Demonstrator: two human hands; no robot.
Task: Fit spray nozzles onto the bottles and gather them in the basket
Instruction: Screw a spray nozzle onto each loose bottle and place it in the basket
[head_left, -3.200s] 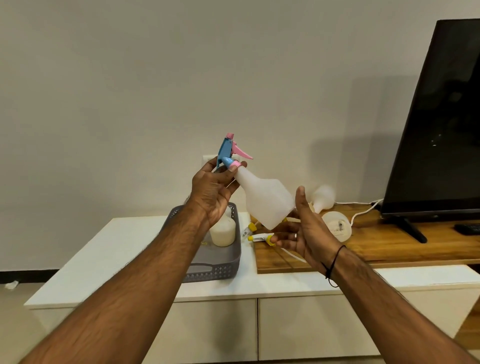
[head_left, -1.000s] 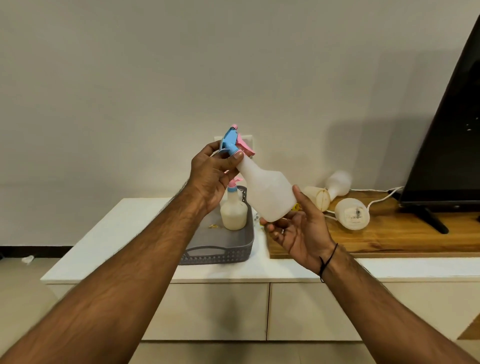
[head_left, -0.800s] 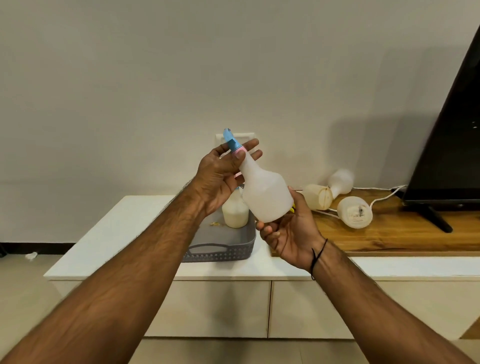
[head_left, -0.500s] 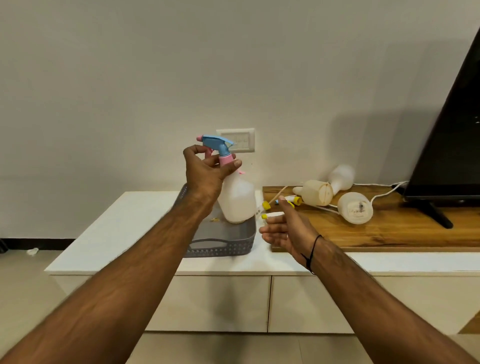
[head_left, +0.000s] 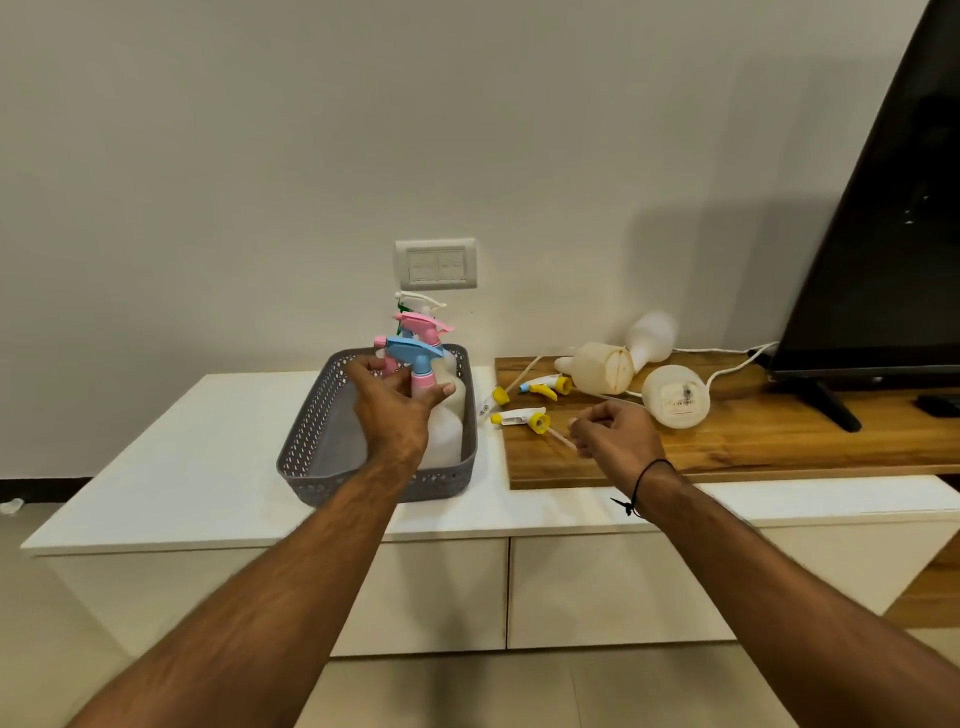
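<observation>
Head cam, centre of frame: left hand (head_left: 392, 410) is wrapped around the neck of a translucent bottle (head_left: 441, 431) with a blue-and-pink nozzle (head_left: 413, 356) screwed on, thumb across the pink collar. Bottle stands upright inside the grey basket (head_left: 311, 441), at its right end; can't tell if the base has touched the basket floor. Behind it in the basket, a second bottle with a pink nozzle (head_left: 421, 322), and a white nozzle (head_left: 418, 299) pokes up behind that, toward the wall.

Right hand (head_left: 615, 439) hovers over the left end of the wooden board (head_left: 779, 441), right of centre, fingers loosely curled. A thin dip tube (head_left: 558, 439) runs up to its fingertips; can't tell whether it's pinched or just lying beside them. Black band on that wrist.

On the board, upper right of the basket: three loose yellow-and-white nozzles (head_left: 524, 417), just left of the right hand. Beyond them, three uncapped bottles lying on their sides (head_left: 597, 366), close together. White cable trails behind them to the TV (head_left: 883, 234) at the right edge. Basket and board sit on a white cabinet (head_left: 156, 467).
</observation>
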